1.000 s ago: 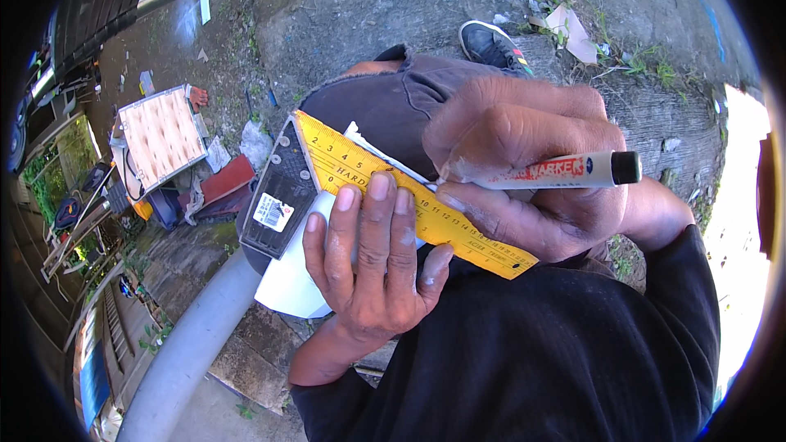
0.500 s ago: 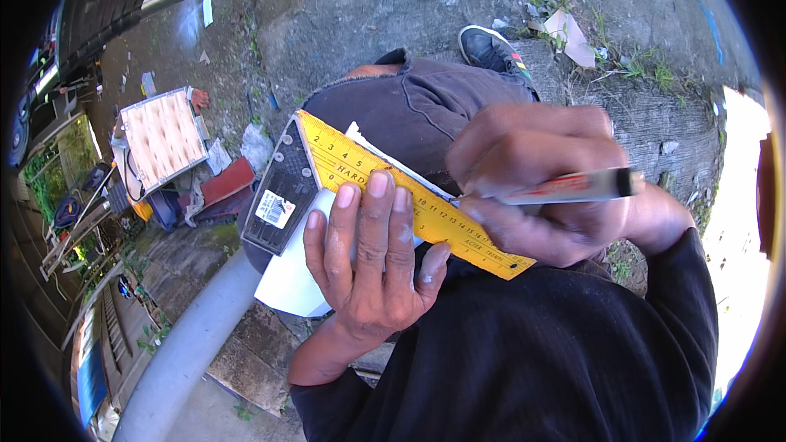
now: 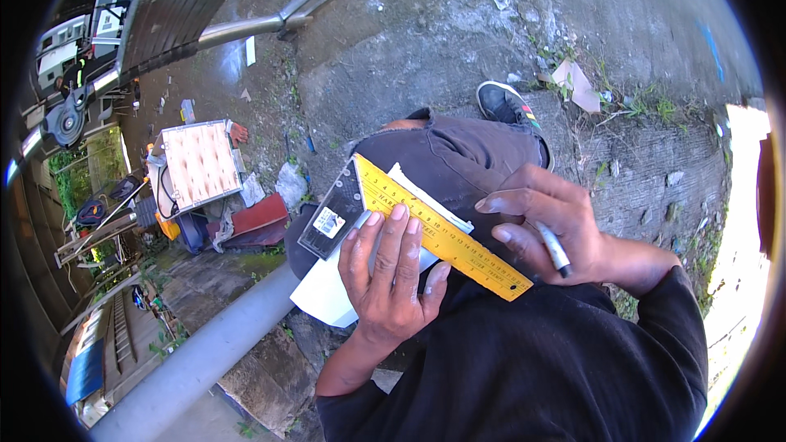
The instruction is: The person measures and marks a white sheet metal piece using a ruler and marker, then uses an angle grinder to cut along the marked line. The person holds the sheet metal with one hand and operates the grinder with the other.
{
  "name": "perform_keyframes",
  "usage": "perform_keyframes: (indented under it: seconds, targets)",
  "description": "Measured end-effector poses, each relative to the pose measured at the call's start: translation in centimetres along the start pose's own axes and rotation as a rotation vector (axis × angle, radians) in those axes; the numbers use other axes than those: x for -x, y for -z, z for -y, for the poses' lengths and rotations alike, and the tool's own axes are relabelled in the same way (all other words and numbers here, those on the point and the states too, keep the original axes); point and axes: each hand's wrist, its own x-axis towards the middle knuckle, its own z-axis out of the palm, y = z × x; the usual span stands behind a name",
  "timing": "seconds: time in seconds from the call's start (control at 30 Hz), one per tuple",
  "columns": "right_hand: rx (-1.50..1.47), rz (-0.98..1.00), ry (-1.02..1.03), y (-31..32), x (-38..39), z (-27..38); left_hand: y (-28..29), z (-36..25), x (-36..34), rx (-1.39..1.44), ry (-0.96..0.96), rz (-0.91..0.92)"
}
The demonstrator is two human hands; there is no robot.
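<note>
My left hand [image 3: 393, 295] rests with flat fingers on a yellow set square [image 3: 458, 250] with a dark stock [image 3: 327, 209], pressing it on white sheet material [image 3: 319, 299] over my trousered knee [image 3: 442, 143]. Just right of the square, my right hand [image 3: 565, 221] holds a light-barrelled marker [image 3: 553, 245] in loosely curled fingers, its dark end pointing down.
A framed pale panel [image 3: 201, 164] stands at left beside red board [image 3: 258, 221] and clutter. A grey pipe [image 3: 196, 352] runs diagonally at lower left. Metal rails [image 3: 246, 29] are at upper left. My shoe [image 3: 499, 106] is on cracked concrete with debris [image 3: 573, 86] and weeds.
My right hand has moved back from the square's edge, and the marker has turned from horizontal to pointing downward. The view has shifted, showing more at upper left. My left hand stays on the square.
</note>
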Motion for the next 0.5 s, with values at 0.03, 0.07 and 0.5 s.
perform_keyframes:
  seconds: [0.03, 0.07, 0.5]
  targets:
    - [0.014, 0.02, -0.039, -0.3, 0.4, 0.1, 0.2, 0.0, 0.0, 0.025, 0.022, 0.013]
    - [0.002, 0.016, -0.045, -0.6, 0.5, -0.1, 0.5, 0.2, 0.0, 0.04, 0.003, -0.015]
    - [0.14, 0.068, -0.012, -1.6, 1.1, -0.4, 3.0, 4.9, -1.8, 0.197, 0.161, -0.105]
